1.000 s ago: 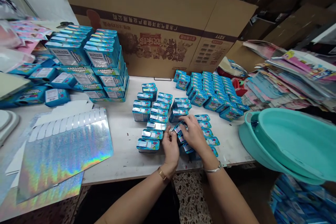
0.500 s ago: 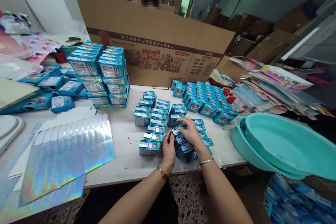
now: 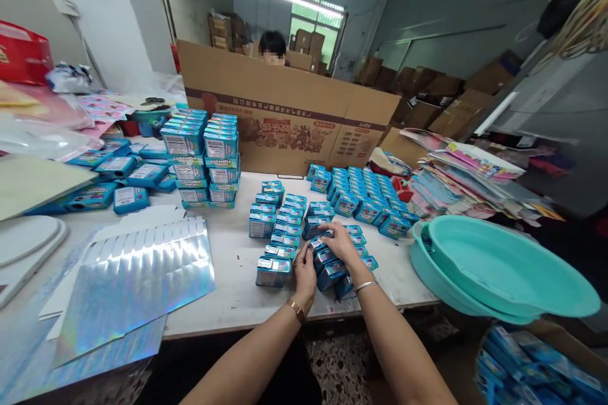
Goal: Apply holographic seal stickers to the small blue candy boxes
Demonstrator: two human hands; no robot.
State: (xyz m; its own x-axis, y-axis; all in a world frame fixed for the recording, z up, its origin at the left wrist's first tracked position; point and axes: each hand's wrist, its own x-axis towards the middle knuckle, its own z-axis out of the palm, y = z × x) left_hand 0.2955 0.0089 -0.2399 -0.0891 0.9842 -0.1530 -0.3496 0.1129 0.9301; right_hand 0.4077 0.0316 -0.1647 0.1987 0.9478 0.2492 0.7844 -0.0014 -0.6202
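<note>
Small blue printed boxes stand in rows on the white table, many with a shiny silver sticker across the top edge. My left hand (image 3: 304, 273) has its thumb and fingers closed at the near left side of one blue box (image 3: 320, 242). Over the same box reaches my right hand (image 3: 341, 244), fingers bent, fingertips on its top by the silver sticker. The fingers partly hide that box. Left of my hands runs a row of stickered boxes (image 3: 273, 271); under my right wrist stand more boxes (image 3: 332, 273), some tilted.
Stacked blue boxes (image 3: 222, 176) and loose ones (image 3: 130, 199) lie at the left, behind silver sticker sheets (image 3: 142, 285). A large cardboard sheet (image 3: 285, 101) stands across the back, a person behind it. Turquoise basins (image 3: 513, 266) and piled printed sheets (image 3: 460, 183) are at the right.
The head view has tilted upward, so more of the room shows. Both hands stay at the same blue box, with only slight finger movement.
</note>
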